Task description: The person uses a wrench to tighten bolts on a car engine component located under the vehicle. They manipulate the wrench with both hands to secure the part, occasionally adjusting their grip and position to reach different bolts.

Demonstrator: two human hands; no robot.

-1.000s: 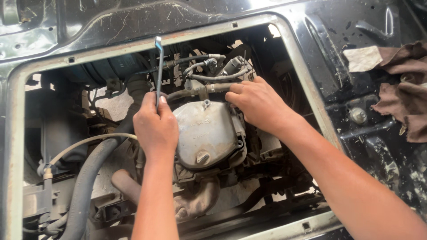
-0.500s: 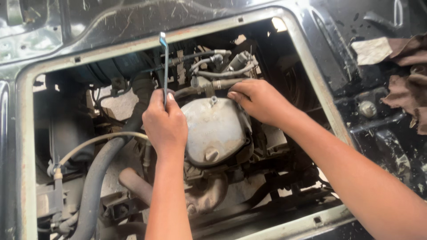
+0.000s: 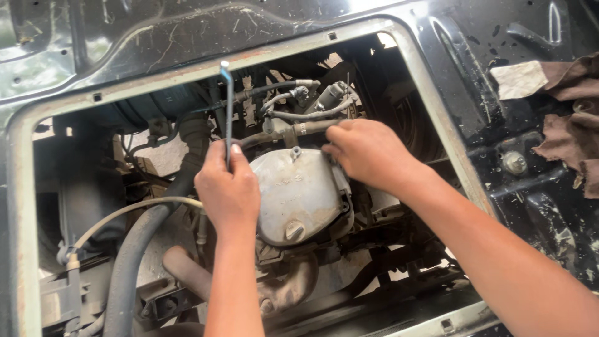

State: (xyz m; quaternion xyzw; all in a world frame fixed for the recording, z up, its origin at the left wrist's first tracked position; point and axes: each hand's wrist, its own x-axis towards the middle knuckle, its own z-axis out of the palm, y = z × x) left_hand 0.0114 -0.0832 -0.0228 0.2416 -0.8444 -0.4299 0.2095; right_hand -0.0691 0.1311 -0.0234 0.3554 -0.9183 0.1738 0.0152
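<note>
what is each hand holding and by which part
The left hand holds a thin metal rod tool by its lower end, its bent tip pointing up. The right hand rests at the engine cover's upper edge; whether it holds anything cannot be told.

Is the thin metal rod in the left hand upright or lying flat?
Upright: the metal rod rises from the left hand, its bent tip reaching the opening's upper frame.

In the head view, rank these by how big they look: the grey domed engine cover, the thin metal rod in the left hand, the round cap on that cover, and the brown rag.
1. Grey domed engine cover.
2. Brown rag; cut off by the frame edge, so its rank is unsure.
3. Thin metal rod: long but very slim.
4. Round cap, clearly smallest.
</note>
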